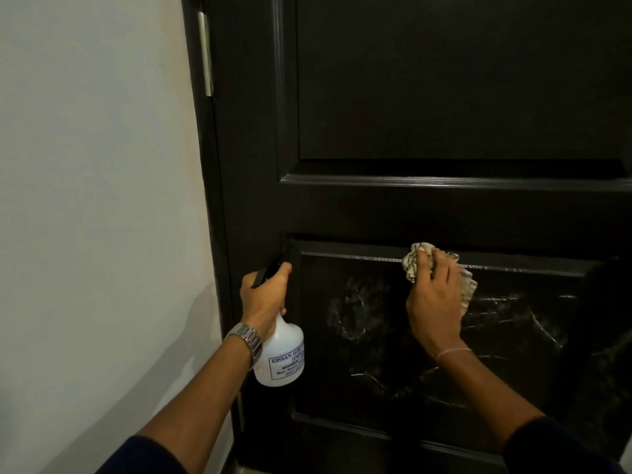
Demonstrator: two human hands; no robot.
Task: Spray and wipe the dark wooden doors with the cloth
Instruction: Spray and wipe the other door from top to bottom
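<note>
The dark wooden door (427, 206) fills most of the view and serves as the anchor for everything else. It has a tall recessed upper panel and, below a broad cross rail, a lower panel (427, 340) whose surface carries pale smears and streaks of wet spray (thickest toward the panel's left half, thinner and more thread-like to the right). Left of the door stands a plain white wall (95, 200), meeting the door's dark frame; a metal hinge (205, 53) shows on the door's left edge near the top.

Both forearms reach up from the bottom of the view toward the door's lower panel, each in a dark sleeve pushed back from the wrist.

The spray bottle (282, 357), translucent white with a printed blue label and a black trigger head, hangs just in front of the door's left stile, beside the lower panel's left border. The left hand (265, 299) grips it by the neck, fingers curled round under the trigger head, the bottle's body hanging below the fist.

The right hand (434, 299) is closed over a bunched cloth (413, 260), light with dark checks, and presses it against the top moulding of the door's lower panel, a little right of that panel's middle. Cloth shows above the fingertips and past the far side of the hand.

A silver metal watch (246, 338) sits on the left wrist; a thin thread bracelet (453, 352) circles the right wrist.
</note>
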